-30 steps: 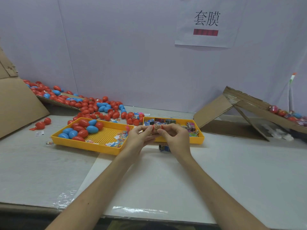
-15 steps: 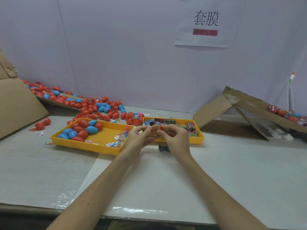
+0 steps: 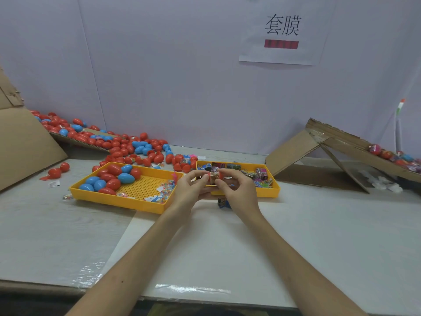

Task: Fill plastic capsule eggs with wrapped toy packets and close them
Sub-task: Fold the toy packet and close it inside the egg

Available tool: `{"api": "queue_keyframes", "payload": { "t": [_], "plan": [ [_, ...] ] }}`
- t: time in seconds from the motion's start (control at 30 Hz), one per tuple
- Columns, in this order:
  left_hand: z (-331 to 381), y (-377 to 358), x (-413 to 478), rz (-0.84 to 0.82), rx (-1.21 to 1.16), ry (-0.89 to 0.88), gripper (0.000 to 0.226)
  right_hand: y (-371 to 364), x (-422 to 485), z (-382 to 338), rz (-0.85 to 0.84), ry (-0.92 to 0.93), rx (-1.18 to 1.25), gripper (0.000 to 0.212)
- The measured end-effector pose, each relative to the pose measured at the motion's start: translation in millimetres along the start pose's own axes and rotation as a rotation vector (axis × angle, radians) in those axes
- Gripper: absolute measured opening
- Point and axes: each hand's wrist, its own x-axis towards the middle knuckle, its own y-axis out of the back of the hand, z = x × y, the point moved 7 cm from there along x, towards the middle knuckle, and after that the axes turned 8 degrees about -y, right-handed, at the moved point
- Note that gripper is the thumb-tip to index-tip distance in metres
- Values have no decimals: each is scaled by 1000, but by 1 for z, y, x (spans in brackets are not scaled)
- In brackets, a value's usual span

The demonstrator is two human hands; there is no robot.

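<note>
item: red capsule egg (image 3: 206, 177), smooth glossy plastic. it is held above the gap between the two trays, with a patterned wrapped toy packet (image 3: 214, 175) showing between its two red ends.
left hand (image 3: 193, 190): fingertips and thumb pinch the egg's left end.
right hand (image 3: 237, 190): fingertips pinch the right end, and the knuckles hide the part of the tray behind.
left yellow tray (image 3: 114, 199): rigid plastic, rectangular, with a perforated grid floor. red and blue eggs (image 3: 114, 176) sit in its far left corner and crinkled clear sachets (image 3: 164, 190) at its right end.
right yellow tray (image 3: 266, 193): same make, touching the first, and holding printed foil packets (image 3: 262, 176).
loose blue packet (image 3: 222, 202): on the table (image 3: 227, 247), just near of the right tray and partly behind the right wrist.
egg heap (image 3: 127, 147): far left, against the wall, spilling off a corrugated cardboard sheet (image 3: 22, 142).
cardboard ramp (image 3: 341, 142): far right, folded and tilted, with wrapped eggs (image 3: 387, 153) along it.
paper sign (image 3: 282, 30): flat on the wall, black characters above a red bar.
clear tape strip (image 3: 193, 288): shiny, on the table's near edge.
</note>
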Motion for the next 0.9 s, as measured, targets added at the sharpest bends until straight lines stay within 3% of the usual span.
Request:
{"api": "queue_keyframes", "payload": {
  "t": [0.57, 0.77, 0.9],
  "plan": [
    [-2, 2, 1, -6, 2, 16, 17, 1, -2, 0, -15, -27, 57, 18],
    [0, -2, -1, -5, -39, 22, 24, -4, 1, -2, -87, -44, 110, 41],
    [1, -2, -1, -3, -52, 27, 29, -4, 1, 0, -87, -51, 100, 28]
  ]
}}
